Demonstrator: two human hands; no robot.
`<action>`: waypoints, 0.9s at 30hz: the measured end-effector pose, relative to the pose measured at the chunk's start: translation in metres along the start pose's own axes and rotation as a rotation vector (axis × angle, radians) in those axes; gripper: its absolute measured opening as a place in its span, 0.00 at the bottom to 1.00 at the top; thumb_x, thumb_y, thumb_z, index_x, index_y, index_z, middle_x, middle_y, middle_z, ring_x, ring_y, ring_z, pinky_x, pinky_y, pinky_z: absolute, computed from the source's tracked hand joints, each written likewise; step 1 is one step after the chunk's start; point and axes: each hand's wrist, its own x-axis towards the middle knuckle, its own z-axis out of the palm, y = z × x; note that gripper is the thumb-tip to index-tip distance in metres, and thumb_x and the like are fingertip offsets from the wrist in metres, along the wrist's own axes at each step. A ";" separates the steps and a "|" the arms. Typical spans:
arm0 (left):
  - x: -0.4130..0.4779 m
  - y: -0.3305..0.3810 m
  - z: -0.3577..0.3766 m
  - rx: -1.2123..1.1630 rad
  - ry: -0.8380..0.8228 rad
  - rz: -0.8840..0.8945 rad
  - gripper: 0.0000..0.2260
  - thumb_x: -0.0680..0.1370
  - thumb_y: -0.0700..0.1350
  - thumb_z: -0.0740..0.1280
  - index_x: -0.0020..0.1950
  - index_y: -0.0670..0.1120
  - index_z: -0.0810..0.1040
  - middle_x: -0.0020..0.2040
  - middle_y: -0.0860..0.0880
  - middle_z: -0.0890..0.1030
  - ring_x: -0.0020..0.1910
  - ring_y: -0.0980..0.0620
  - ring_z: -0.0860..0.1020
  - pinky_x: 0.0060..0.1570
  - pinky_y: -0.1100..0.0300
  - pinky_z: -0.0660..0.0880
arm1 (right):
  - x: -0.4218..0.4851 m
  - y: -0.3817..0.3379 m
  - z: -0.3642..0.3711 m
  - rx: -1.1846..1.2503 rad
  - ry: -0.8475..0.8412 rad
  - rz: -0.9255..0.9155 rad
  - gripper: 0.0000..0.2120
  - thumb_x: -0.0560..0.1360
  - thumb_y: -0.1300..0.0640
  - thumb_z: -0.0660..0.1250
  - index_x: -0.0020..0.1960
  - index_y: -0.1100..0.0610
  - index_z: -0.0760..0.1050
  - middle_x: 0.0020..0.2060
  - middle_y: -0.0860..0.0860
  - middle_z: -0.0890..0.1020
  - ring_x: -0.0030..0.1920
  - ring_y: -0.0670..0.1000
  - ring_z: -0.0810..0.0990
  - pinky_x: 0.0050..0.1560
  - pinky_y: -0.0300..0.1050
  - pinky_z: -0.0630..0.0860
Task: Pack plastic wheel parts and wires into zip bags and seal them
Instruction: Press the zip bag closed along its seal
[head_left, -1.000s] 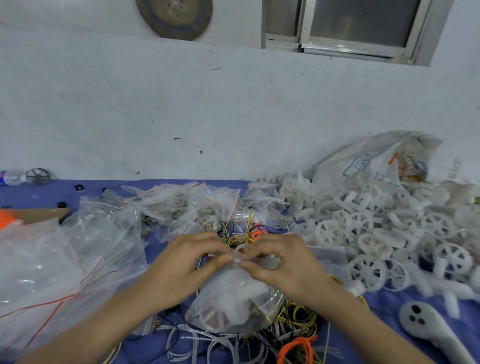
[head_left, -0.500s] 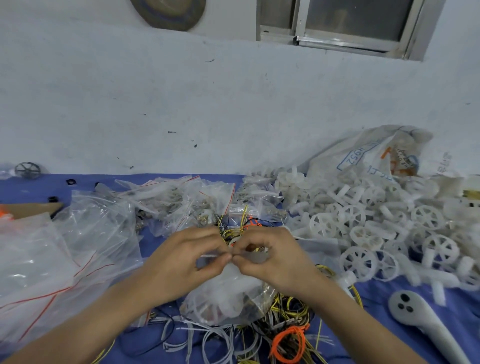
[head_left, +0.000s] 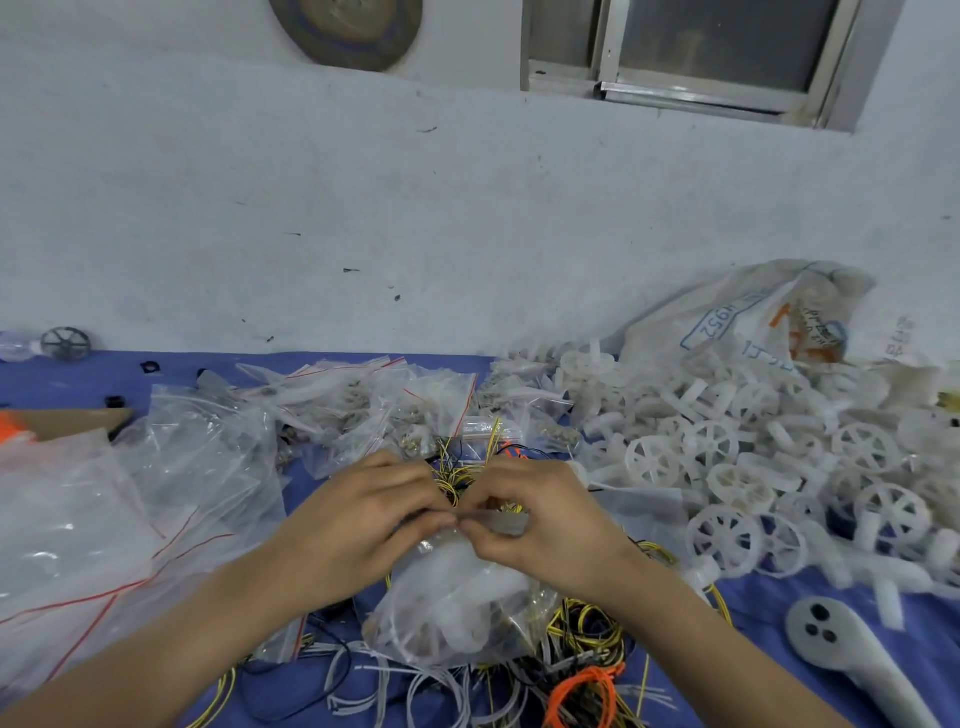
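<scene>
Pinching the top edge of the zip bag at near centre with our left hand and right hand, both grips closed on it, we find wires crowding under it, wheel parts heaped right, loose bags piled left, and blue worktop showing in strips below the far white wall.

We observed a scuffed white wall behind the blue-covered table. We noted a metal-framed window at upper right and a round disc mounted to its left.
</scene>
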 end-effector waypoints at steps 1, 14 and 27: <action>0.001 0.000 0.000 0.007 0.011 0.003 0.11 0.77 0.47 0.61 0.42 0.45 0.81 0.36 0.54 0.76 0.37 0.59 0.70 0.44 0.71 0.63 | 0.001 0.000 0.000 -0.004 0.005 0.005 0.02 0.69 0.64 0.70 0.42 0.60 0.81 0.36 0.48 0.79 0.37 0.41 0.74 0.40 0.33 0.69; 0.007 0.006 -0.001 -0.056 -0.038 -0.109 0.12 0.77 0.50 0.60 0.42 0.45 0.79 0.37 0.55 0.75 0.37 0.59 0.71 0.42 0.69 0.64 | -0.002 0.004 0.000 0.006 0.073 0.055 0.02 0.67 0.66 0.71 0.38 0.60 0.80 0.33 0.49 0.79 0.36 0.46 0.75 0.39 0.35 0.69; 0.010 0.004 -0.010 -0.048 0.012 -0.164 0.08 0.74 0.47 0.61 0.39 0.45 0.77 0.36 0.56 0.74 0.36 0.61 0.70 0.41 0.67 0.65 | -0.004 0.009 -0.007 -0.013 0.076 0.104 0.04 0.69 0.63 0.72 0.39 0.57 0.79 0.34 0.42 0.77 0.37 0.42 0.74 0.41 0.34 0.68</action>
